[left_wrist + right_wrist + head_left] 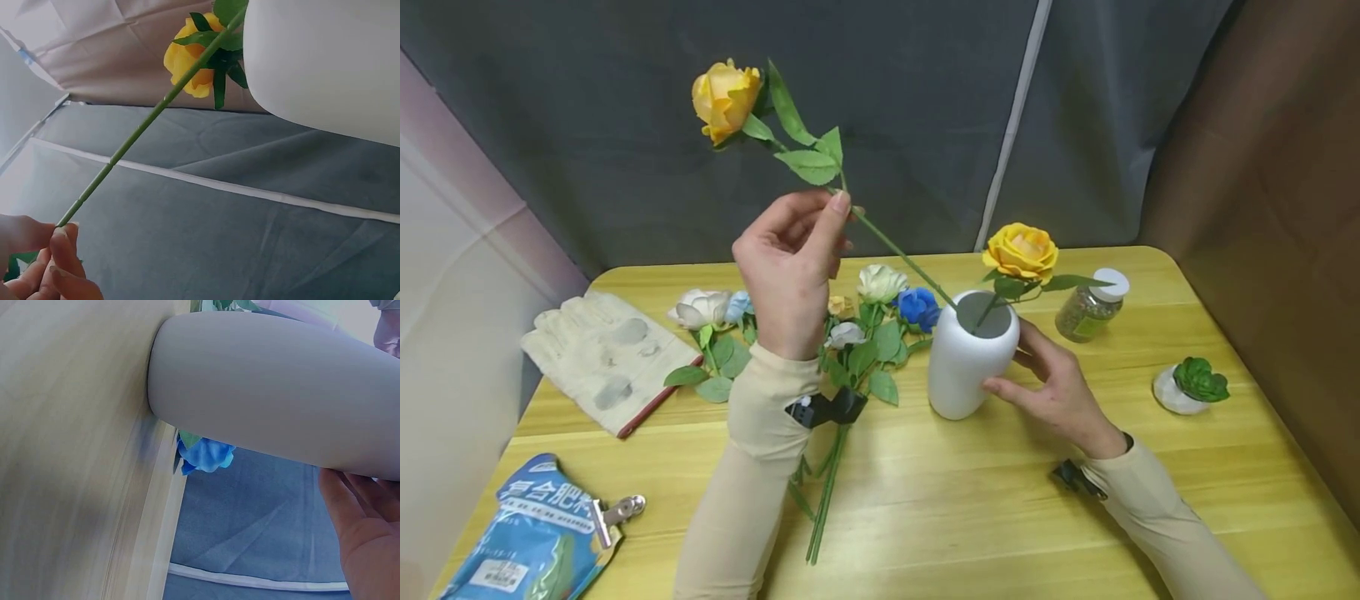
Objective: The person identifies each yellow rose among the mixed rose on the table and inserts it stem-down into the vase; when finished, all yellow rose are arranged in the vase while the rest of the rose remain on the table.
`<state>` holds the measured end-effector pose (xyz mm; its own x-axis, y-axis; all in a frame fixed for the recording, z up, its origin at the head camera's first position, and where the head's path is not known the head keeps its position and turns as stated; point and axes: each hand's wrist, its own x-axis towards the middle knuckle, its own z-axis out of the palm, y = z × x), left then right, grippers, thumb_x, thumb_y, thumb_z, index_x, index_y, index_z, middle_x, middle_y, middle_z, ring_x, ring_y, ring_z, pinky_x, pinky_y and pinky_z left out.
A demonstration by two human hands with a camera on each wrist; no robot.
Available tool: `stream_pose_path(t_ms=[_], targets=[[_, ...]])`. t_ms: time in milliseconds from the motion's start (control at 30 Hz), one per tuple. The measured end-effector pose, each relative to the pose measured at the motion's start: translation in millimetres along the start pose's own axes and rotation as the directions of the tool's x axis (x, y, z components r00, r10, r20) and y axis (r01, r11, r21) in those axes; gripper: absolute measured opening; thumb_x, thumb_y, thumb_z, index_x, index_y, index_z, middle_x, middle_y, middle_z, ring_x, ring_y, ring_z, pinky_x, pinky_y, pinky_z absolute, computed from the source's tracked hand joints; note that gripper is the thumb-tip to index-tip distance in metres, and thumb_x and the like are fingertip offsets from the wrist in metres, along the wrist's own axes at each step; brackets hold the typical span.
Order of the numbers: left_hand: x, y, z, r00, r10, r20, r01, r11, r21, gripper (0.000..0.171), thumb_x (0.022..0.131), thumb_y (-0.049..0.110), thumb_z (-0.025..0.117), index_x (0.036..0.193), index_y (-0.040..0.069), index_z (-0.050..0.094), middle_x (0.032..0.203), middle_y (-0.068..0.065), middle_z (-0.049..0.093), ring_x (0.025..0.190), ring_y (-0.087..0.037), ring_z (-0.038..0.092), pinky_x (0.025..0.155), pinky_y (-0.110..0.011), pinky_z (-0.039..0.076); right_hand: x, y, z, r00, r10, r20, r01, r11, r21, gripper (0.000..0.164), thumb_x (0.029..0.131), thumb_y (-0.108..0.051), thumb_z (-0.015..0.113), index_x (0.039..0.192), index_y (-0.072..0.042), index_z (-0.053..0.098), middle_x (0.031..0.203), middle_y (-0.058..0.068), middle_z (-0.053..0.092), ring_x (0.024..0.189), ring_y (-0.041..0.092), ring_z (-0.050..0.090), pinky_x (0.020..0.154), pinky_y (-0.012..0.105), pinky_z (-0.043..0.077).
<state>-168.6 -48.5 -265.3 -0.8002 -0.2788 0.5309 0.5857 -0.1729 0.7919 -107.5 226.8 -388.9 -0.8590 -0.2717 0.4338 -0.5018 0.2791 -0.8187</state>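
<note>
The left grip (793, 258) is closed in a pinch on the stem of the held yellow rose (726, 104), with the thumb against the fingers. The pinch point lies just below the leaves. The bloom is above and to the left of the grip; the bare lower stem (898, 250) runs down and to the right of it, its lower end at the rim of the white vase (973, 367). Whether that end is inside the rim cannot be determined.

The right grip (1056, 387) holds the vase at its right side, thumb on the near face and fingers curled round the far side. The vase stands on the counter (925, 500), below and to the right of the left grip. A second yellow rose (1021, 250) is seated in the vase mouth, its bloom above the rim and leaning right.

Surrounding items: a bundle of flowers (861, 354), including a blue flower (919, 308), lies left of the vase. A lidded jar (1090, 308) and a potted succulent (1191, 383) stand to the right. Pale gloves (602, 358) and a blue bag (535, 533) with a metal clip (613, 518) lie at the left.
</note>
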Motion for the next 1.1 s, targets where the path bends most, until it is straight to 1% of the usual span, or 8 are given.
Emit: stream_pose_path(t_ms=[133, 267, 400, 567, 767, 867, 1000, 1100], targets=[[-0.3, -2.4, 0.8, 1.000, 0.012, -0.015, -0.012, 1.000, -0.010, 0.007, 0.092, 0.011, 0.077, 0.089, 0.005, 0.077, 0.075, -0.001, 0.075, 0.054, -0.013, 0.058, 0.044, -0.024, 0.037, 0, 0, 0, 1.000, 0.000, 0.001, 0.000, 1.000, -0.001, 0.078, 0.079, 0.015, 0.078, 0.149, -0.002, 0.049, 0.143, 0.023, 0.056, 0.129, 0.006, 0.057, 0.104, 0.023, 0.051], [-2.1, -5.0, 1.6, 1.000, 0.015, -0.005, -0.015, 0.999, 0.046, 0.010, 0.093, 0.013, 0.077, 0.091, 0.003, 0.077, 0.077, 0.002, 0.076, 0.055, -0.016, 0.060, 0.045, -0.024, 0.039, 0, 0, 0, 1.000, -0.004, 0.002, 0.004, 1.000, -0.002, 0.079, 0.079, 0.015, 0.078, 0.149, -0.003, 0.049, 0.143, 0.022, 0.057, 0.129, 0.006, 0.058, 0.104, 0.023, 0.051], [-4.5, -6.7, 4.0, 1.000, 0.008, 0.015, -0.009, 0.995, 0.099, 0.014, 0.093, 0.015, 0.077, 0.094, 0.001, 0.077, 0.080, 0.005, 0.076, 0.061, -0.019, 0.065, 0.052, -0.026, 0.050, 0, 0, 0, 1.000, -0.004, 0.003, 0.004, 1.000, -0.003, 0.078, 0.079, 0.015, 0.078, 0.149, -0.003, 0.049, 0.143, 0.021, 0.057, 0.129, 0.006, 0.058, 0.104, 0.023, 0.051], [-7.2, -10.2, 8.3, 0.999, 0.026, 0.044, -0.030, 0.994, 0.103, 0.015, 0.092, 0.011, 0.077, 0.095, -0.003, 0.076, 0.081, -0.002, 0.076, 0.062, -0.017, 0.067, 0.063, -0.033, 0.059, 1, -1, 0, 1.000, 0.003, 0.006, -0.003, 1.000, -0.003, 0.078, 0.079, 0.015, 0.078, 0.149, -0.003, 0.049, 0.143, 0.022, 0.057, 0.129, 0.005, 0.058, 0.104, 0.023, 0.051], [-13.1, -14.0, 15.5, 0.996, 0.016, 0.090, -0.026, 0.994, 0.107, 0.016, 0.093, 0.010, 0.076, 0.097, -0.005, 0.075, 0.083, -0.003, 0.077, 0.064, -0.012, 0.069, 0.063, -0.030, 0.059, 0, -2, 0, 1.000, 0.009, 0.002, -0.009, 1.000, -0.005, 0.079, 0.079, 0.015, 0.078, 0.150, -0.003, 0.048, 0.144, 0.023, 0.057, 0.129, 0.005, 0.058, 0.104, 0.023, 0.051], [-16.9, -15.6, 19.3, 0.995, 0.004, 0.104, -0.017, 0.992, 0.125, 0.016, 0.093, 0.010, 0.076, 0.098, -0.005, 0.075, 0.085, -0.009, 0.077, 0.064, -0.011, 0.069, 0.064, -0.033, 0.060, 0, -1, 0, 1.000, 0.005, 0.000, -0.005, 1.000, -0.004, 0.079, 0.078, 0.015, 0.078, 0.150, -0.003, 0.048, 0.143, 0.024, 0.057, 0.129, 0.005, 0.058, 0.103, 0.023, 0.051], [-21.7, -17.2, 23.5, 0.992, -0.008, 0.129, -0.012, 0.988, 0.154, 0.016, 0.092, 0.011, 0.077, 0.099, -0.004, 0.075, 0.086, -0.013, 0.077, 0.065, -0.015, 0.069, 0.062, -0.037, 0.060, 1, -1, 0, 1.000, 0.000, -0.002, 0.000, 1.000, 0.000, 0.080, 0.078, 0.015, 0.078, 0.150, -0.002, 0.048, 0.143, 0.025, 0.057, 0.128, 0.005, 0.058, 0.103, 0.023, 0.051], [-24.7, -18.9, 25.9, 0.988, -0.009, 0.152, -0.016, 0.986, 0.166, 0.015, 0.092, 0.011, 0.077, 0.098, -0.003, 0.075, 0.086, -0.015, 0.076, 0.065, -0.018, 0.069, 0.059, -0.031, 0.057, 0, -1, 0, 1.000, 0.001, -0.001, -0.001, 1.000, 0.000, 0.080, 0.078, 0.015, 0.078, 0.150, -0.002, 0.048, 0.143, 0.025, 0.057, 0.129, 0.005, 0.058, 0.103, 0.023, 0.051]])
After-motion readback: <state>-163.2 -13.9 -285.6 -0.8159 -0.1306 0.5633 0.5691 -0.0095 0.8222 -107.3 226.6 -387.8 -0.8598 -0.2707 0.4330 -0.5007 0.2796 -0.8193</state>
